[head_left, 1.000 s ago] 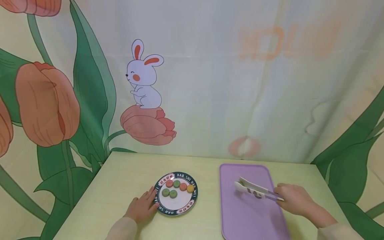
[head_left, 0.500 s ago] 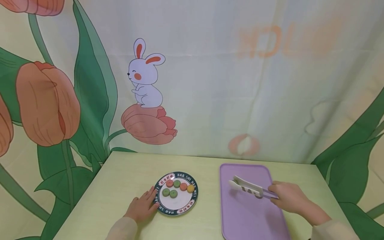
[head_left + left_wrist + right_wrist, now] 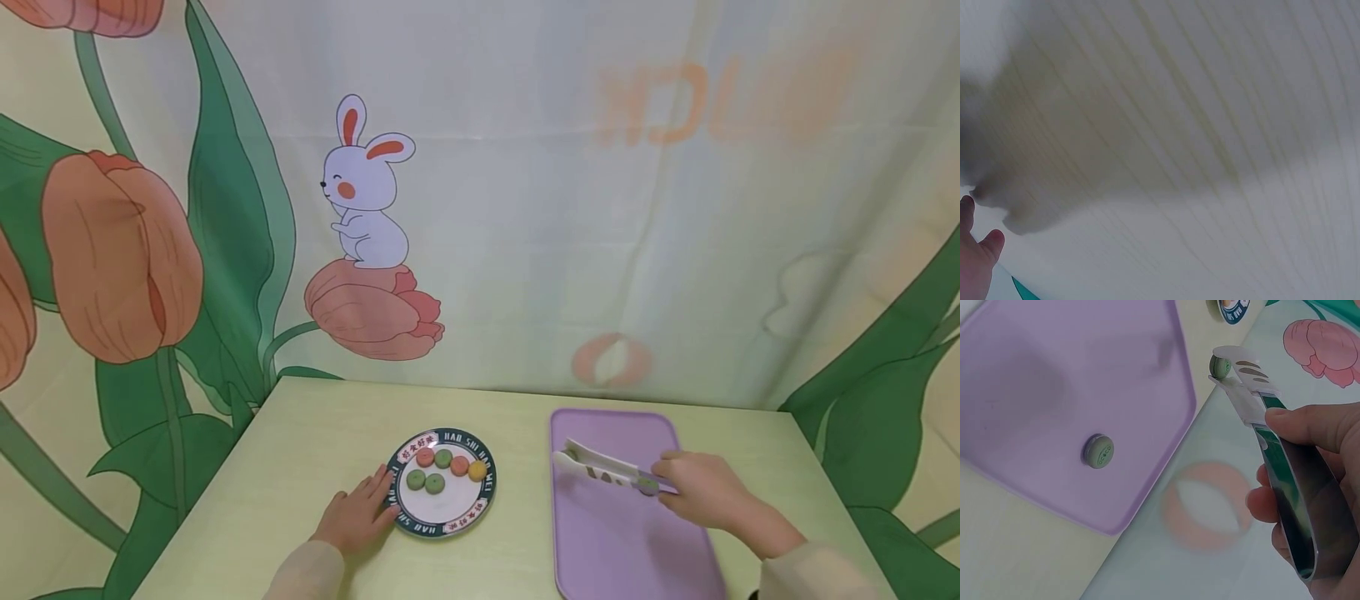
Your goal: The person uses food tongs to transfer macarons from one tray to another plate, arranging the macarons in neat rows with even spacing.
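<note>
My right hand (image 3: 705, 493) grips a pair of food tongs (image 3: 600, 467) with metal arms and white slotted tips, held over the purple tray. In the right wrist view, a small round green piece, like a toy macaron (image 3: 1220, 366), is pinched between the tips. Another green round piece (image 3: 1099, 451) lies on the tray (image 3: 1029, 437). My left hand (image 3: 358, 515) has its fingers extended, the tips touching the left rim of a round plate (image 3: 446, 505). Several similar pieces sit on that plate: green (image 3: 435, 483), pink (image 3: 460, 467) and yellow (image 3: 477, 471).
Both plate and tray stand on a pale yellow-green table (image 3: 322, 425), plate left, tray right. Bare tabletop (image 3: 521, 500) lies between them. Behind the table's far edge hangs a curtain (image 3: 510, 217) printed with tulips and a rabbit.
The right hand and the tongs have moved left over the tray, toward the plate. More of the green piece on the tray now shows beside the tongs. The left hand stays at the plate.
</note>
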`<state>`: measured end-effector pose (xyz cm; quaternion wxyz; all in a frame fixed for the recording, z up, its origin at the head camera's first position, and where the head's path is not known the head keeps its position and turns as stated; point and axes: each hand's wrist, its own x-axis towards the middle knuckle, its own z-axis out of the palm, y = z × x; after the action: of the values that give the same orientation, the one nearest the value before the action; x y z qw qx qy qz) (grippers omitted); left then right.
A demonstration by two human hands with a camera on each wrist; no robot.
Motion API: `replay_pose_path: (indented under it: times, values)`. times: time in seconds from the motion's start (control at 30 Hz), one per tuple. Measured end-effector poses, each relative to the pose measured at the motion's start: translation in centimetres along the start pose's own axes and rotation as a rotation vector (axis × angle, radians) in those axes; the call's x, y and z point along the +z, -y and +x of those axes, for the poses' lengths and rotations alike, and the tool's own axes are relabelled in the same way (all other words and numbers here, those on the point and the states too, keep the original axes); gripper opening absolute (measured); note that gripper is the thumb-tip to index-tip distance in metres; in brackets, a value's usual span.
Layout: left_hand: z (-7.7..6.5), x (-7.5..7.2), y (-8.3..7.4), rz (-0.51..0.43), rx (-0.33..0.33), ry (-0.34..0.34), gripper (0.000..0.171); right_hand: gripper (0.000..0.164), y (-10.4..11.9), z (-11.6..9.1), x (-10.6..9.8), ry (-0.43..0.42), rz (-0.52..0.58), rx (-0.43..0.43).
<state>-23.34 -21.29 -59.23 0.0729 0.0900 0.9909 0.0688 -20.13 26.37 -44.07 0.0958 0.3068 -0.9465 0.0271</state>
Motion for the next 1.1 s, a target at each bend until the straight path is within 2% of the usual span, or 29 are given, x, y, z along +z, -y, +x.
replay_pose_path:
  times: [0.67, 0.93, 1.1]
  values:
    - [-0.1, -0.2, -0.2, -0.015, -0.005, 0.009, 0.064, 0.01, 1.7, 2.2, 1.0, -0.021, 0.009, -0.042]
    - [-0.2, -0.2, -0.2, -0.012, -0.006, 0.007, 0.064, 0.009, 2.3, 3.0, 1.5, -0.055, 0.009, -0.104]
    - [-0.3, -0.3, -0.2, -0.022, 0.0, -0.001, 0.064, 0.01, 3.0, 3.6, 1.4, -0.029, 0.019, -0.106]
